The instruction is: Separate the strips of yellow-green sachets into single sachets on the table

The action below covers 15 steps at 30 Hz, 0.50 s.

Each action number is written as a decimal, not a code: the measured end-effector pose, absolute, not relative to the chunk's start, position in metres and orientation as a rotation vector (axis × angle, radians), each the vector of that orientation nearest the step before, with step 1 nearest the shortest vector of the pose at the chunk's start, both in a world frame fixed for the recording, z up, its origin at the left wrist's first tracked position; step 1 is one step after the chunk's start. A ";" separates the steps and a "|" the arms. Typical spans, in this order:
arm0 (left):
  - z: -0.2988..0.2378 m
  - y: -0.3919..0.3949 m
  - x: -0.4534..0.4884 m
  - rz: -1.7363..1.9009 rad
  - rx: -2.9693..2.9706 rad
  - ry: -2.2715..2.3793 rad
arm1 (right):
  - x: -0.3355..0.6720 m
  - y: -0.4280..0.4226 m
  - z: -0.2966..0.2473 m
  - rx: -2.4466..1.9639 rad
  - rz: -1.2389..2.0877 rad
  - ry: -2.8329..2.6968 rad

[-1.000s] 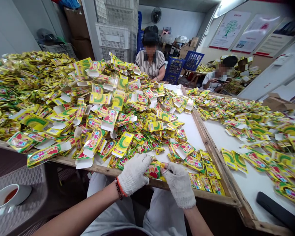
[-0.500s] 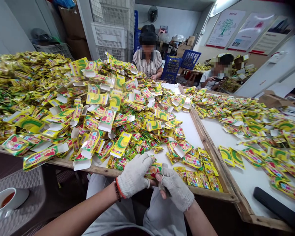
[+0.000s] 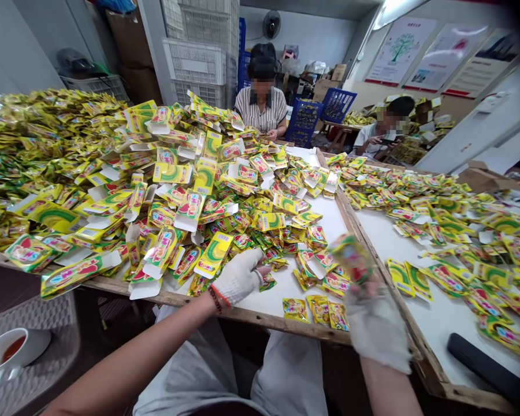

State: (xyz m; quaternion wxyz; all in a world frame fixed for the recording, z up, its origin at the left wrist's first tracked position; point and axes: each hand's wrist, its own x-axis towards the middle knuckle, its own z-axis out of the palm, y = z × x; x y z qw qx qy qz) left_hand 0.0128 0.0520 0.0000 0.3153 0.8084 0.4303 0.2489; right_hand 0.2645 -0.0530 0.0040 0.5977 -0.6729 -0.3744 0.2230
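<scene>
Head view: right white-gloved hand (image 3: 378,330) is pinching a light, crushable-looking yellow packet (image 3: 352,257) by its lower end; left white-gloved hand (image 3: 238,276), loosely curled, is touching yellow foil sachets (image 3: 267,282).

Left hand (image 3: 239,276) and right hand (image 3: 379,329) both in white knit cotton gloves; the right one shows blurred. Bracelet (image 3: 216,296) at left wrist: dark beads beside an orange-red band. Forearms bare, no sleeves. Light grey trousers (image 3: 286,375) over the lap
</scene>
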 end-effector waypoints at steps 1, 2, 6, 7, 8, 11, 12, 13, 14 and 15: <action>-0.001 0.059 0.015 0.650 2.219 1.171 | 0.275 -0.051 0.006 -1.442 0.476 -0.759; -0.002 0.065 0.020 0.633 2.298 1.192 | 0.280 -0.047 0.007 -1.364 0.462 -0.716; -0.011 0.080 0.049 0.537 2.465 1.198 | 0.254 -0.017 -0.008 -1.570 0.603 -1.043; -0.013 0.082 0.056 0.524 2.472 1.202 | 0.242 -0.006 -0.015 -1.612 0.638 -1.114; -0.015 0.083 0.062 0.518 2.470 1.202 | 0.231 0.004 -0.022 -1.637 0.641 -1.168; -0.018 0.084 0.068 0.538 2.445 1.197 | 0.210 0.028 -0.037 -1.639 0.627 -1.245; -0.018 0.082 0.067 0.557 2.416 1.197 | 0.207 0.031 -0.039 -1.636 0.647 -1.251; -0.018 0.080 0.064 0.593 2.339 1.195 | 0.206 0.032 -0.040 -1.634 0.686 -1.252; -0.017 0.076 0.060 0.639 2.206 1.183 | 0.205 0.030 -0.040 -1.632 0.734 -1.252; -0.017 0.072 0.057 0.682 2.028 1.157 | 0.205 0.026 -0.038 -1.622 0.797 -1.249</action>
